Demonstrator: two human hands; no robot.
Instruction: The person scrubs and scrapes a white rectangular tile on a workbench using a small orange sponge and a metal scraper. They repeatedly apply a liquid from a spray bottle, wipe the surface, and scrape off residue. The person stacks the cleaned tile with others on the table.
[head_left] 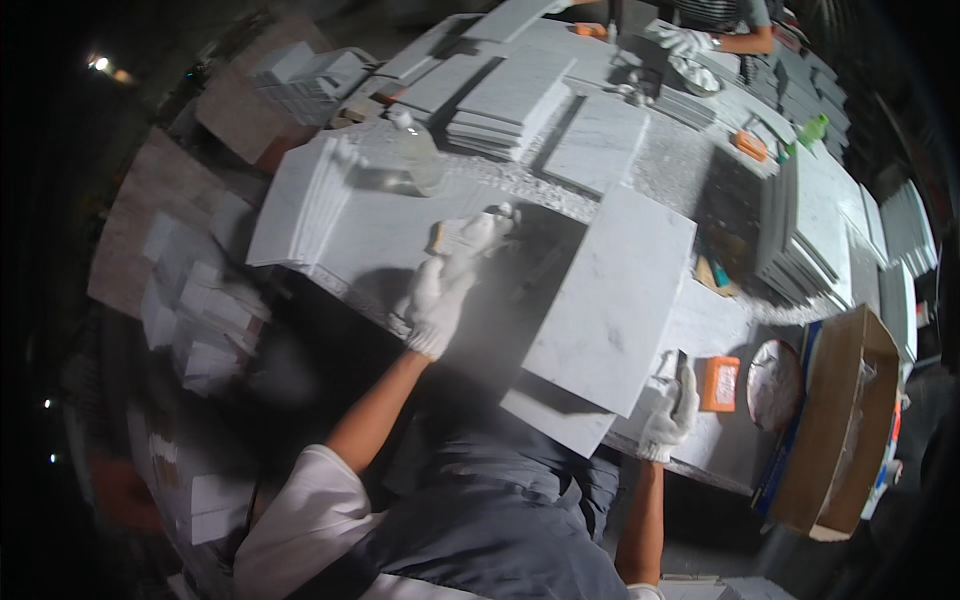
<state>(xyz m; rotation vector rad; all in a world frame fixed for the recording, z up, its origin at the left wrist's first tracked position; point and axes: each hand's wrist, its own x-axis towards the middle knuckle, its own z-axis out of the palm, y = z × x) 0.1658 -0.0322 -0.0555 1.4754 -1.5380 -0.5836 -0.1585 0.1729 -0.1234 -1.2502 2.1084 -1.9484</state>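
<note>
My left hand [438, 295], in a white knit glove, is out over the dusty worktop. Its fingers seem closed on a dust-covered block [470, 235] with an orange edge; the grip is blurred by haze. To its right lies a large pale marble tile [620, 295], slanting across the table edge, with another tile [560, 412] partly under its near end. My right hand [668, 415], gloved too, is beside the tile's near right corner. A thin dark-tipped piece [682, 360] shows between its thumb and fingers, too small to name. An orange block [720, 383] lies just right of this hand.
Stacked tiles stand at left [300, 205], back [510, 100] and right [805, 225]. A clear bottle [415, 150] is behind my left hand. At right are a round dish [774, 385] and an open cardboard box [845, 430]. Across the table are another person's gloved hands [685, 42].
</note>
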